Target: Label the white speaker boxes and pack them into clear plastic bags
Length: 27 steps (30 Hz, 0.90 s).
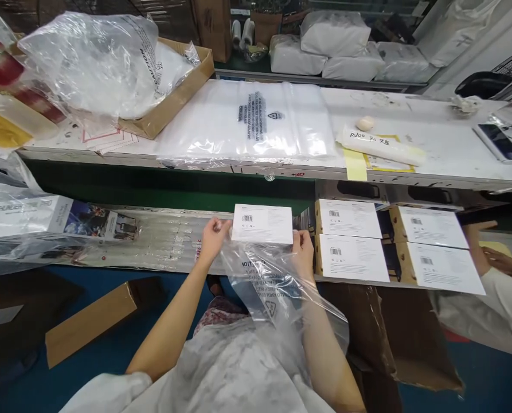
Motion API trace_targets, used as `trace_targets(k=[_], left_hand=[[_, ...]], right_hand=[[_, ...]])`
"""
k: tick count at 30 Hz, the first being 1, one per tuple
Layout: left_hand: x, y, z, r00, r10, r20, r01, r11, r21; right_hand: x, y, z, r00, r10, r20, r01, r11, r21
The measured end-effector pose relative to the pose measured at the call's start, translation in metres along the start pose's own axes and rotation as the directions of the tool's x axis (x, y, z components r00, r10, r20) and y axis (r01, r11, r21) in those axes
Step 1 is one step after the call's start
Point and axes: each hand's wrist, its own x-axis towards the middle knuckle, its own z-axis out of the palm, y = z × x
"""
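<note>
A white box (262, 222) with a barcode and small print lies in front of me on the lower surface. A clear plastic bag (269, 292) with printed warning text hangs from the near edge of the box toward my body. My left hand (215, 240) pinches the bag's edge at the box's left near corner. At the right near corner my right hand (303, 252) has its fingers closed on the other side of the bag, beside the box. The bag's plastic drapes over my right forearm. Whether the box's near end sits inside the bag I cannot tell.
Several white boxes (354, 258) stand at the right, with another person's hand (479, 246) beside them. Wrapped boxes (27, 217) lie at the left. A stack of flat plastic bags (290, 120) and a cardboard tray (169, 94) occupy the upper shelf. Cardboard (414, 332) stands below right.
</note>
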Motion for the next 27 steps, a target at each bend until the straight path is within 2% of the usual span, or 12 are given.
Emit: trace_targets(k=[2,5,8,10,11,12,14,15,17,20,23,27], left_hand=[[0.017,0.01,0.005,0.995,0.096,0.032,-0.099,0.988,0.114],[0.019,0.016,-0.018,0.959,-0.094,0.267,0.073,0.993,0.09],[0.008,0.012,-0.053,0.774,-0.328,0.542,0.316,0.941,0.118],[0.007,0.006,-0.062,0.704,-0.323,0.632,0.339,0.935,0.101],[0.01,0.003,-0.059,0.738,-0.281,0.614,0.332,0.943,0.033],[0.015,0.0,-0.05,0.808,-0.23,0.542,0.315,0.947,-0.068],[0.032,-0.006,-0.02,0.947,-0.146,0.286,0.226,0.936,-0.272],[0.042,-0.008,-0.002,0.98,-0.121,0.159,0.168,0.929,-0.329],[0.061,-0.011,0.028,0.993,-0.103,0.055,0.116,0.927,-0.355],[0.075,-0.013,0.041,0.983,-0.133,0.126,0.169,0.924,-0.344],[0.067,-0.022,0.015,0.952,-0.197,0.233,0.264,0.915,-0.304],[0.044,-0.042,-0.021,0.938,-0.261,0.23,0.318,0.912,-0.261]], right_hand=[[0.013,0.003,0.006,1.0,-0.005,0.013,0.004,0.998,0.066],[0.028,0.011,0.01,1.0,0.024,0.008,-0.025,0.992,0.122],[0.037,0.022,0.011,0.995,0.075,0.058,-0.083,0.986,0.144],[0.04,0.028,0.013,0.989,0.108,0.098,-0.121,0.984,0.135],[0.041,0.029,0.015,0.987,0.12,0.109,-0.134,0.982,0.134],[0.042,0.031,0.017,0.985,0.126,0.117,-0.142,0.981,0.135],[0.043,0.031,0.021,0.984,0.123,0.132,-0.141,0.98,0.139],[0.043,0.031,0.023,0.983,0.116,0.143,-0.136,0.981,0.139],[0.043,0.03,0.024,0.981,0.098,0.168,-0.121,0.984,0.131],[0.033,0.03,0.021,0.974,0.074,0.212,-0.097,0.99,0.1],[0.01,0.033,0.017,0.959,0.056,0.278,-0.082,0.993,0.084],[-0.008,0.032,0.027,0.952,0.054,0.3,-0.086,0.992,0.093]])
